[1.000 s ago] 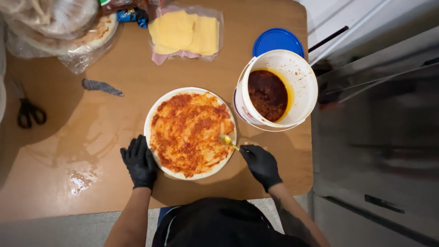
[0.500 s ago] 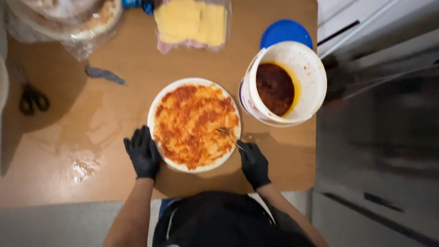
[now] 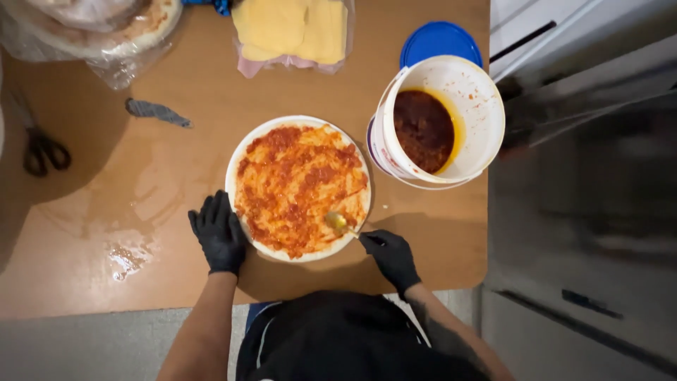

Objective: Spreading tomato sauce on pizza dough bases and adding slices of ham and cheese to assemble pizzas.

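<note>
At the far left edge of the wooden table (image 3: 84, 212), a pair of black-handled scissors (image 3: 42, 149) lies flat. Above it, at the top left corner, clear plastic bags hold a stack of pizza bases (image 3: 92, 28). A small grey scrap (image 3: 156, 111) lies on the table just right of the bags. A wet smear (image 3: 127, 257) marks the table surface near the front edge.

The left hand (image 3: 220, 236), in a black glove, rests palm-down on the table with fingers spread, touching the left rim of the pizza base (image 3: 300, 189). It grips nothing.

The pizza base sits at the centre of the table, directly in front of the person. It is round and pale at the rim. Red tomato sauce covers most of its face in uneven streaks; paler dough shows through in patches, and a narrow bare margin runs around the edge.

Behind the base, at the top edge, a clear bag of yellow cheese slices (image 3: 290, 29) lies flat.

A metal spoon (image 3: 338, 222) rests bowl-down on the lower right part of the sauced face. The right hand (image 3: 391, 255), also black-gloved, is closed around the spoon handle just off the rim.

To the right, a white bucket (image 3: 486, 113) holds dark red sauce, near the base but apart. A blue lid (image 3: 441, 41) lies behind it.
</note>
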